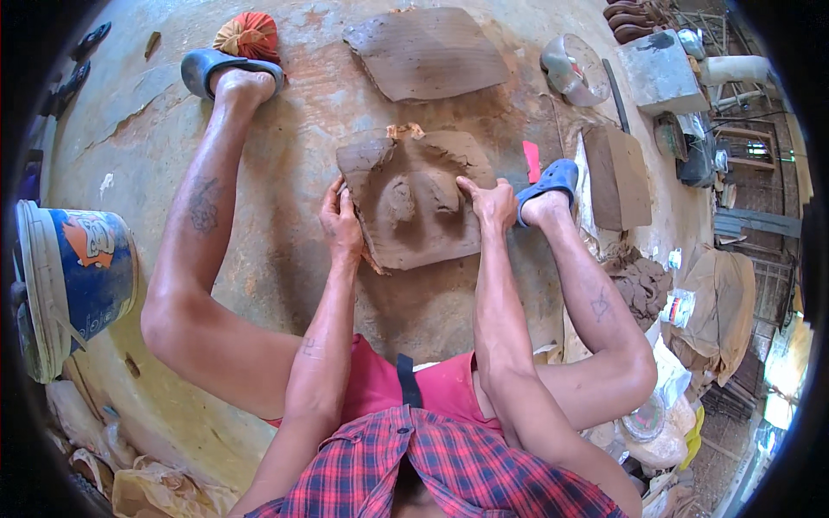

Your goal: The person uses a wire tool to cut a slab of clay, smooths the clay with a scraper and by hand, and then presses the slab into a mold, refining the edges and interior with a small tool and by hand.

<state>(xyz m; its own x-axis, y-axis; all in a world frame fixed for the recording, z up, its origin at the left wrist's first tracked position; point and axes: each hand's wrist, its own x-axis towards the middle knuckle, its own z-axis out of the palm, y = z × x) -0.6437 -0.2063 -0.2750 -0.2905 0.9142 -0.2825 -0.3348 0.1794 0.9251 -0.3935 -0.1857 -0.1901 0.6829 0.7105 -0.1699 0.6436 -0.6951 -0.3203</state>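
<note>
Between my legs lies a thick slab of wet brown clay (423, 244) with a hollowed middle and two rounded lumps standing up in it. My left hand (343, 223) grips the slab's left edge, its fingers along the side. On the right, my right hand (492, 204) holds the opposite edge, with the thumb over the top near the right lump. The undersides of the fingers are partly hidden by the clay. Farther off, a flat, ragged-edged clay slab (432, 53) lies on the floor.
A pink flat scraper (531, 161) lies beside my right clog (553, 183). Right of it stand a clay block (617, 177) and a heap of loose clay (641, 289). A blue-and-white bucket (91, 272) is at left. An orange cloth bundle (248, 38) sits by my left clog (203, 73).
</note>
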